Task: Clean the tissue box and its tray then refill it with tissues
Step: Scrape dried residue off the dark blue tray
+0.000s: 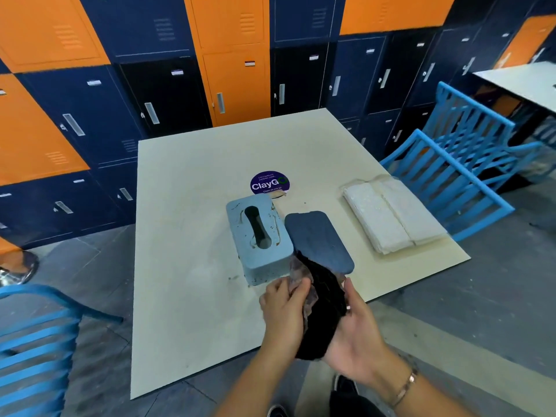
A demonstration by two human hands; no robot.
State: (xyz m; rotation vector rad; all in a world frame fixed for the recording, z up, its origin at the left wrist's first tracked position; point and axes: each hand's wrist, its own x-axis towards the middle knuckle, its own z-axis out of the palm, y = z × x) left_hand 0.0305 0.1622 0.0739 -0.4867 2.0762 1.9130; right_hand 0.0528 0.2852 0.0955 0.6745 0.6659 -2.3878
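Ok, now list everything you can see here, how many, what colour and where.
tissue box: one, light blue, smeared, middle of the table
tray: one, dark blue, against the box's right side
tissue packs: two, white in clear wrap, right side of the table
round sticker: one, purple, behind the box
table: one, cream, centre
lockers: many, orange, navy and black, behind the table
chairs: several, blue, left and right of the table
second table: one, pale, far right
cloth: one, black, between both hands
bracelet: one, metallic, right wrist
left hand: fingers pinch the cloth's edge
right hand: holds the cloth
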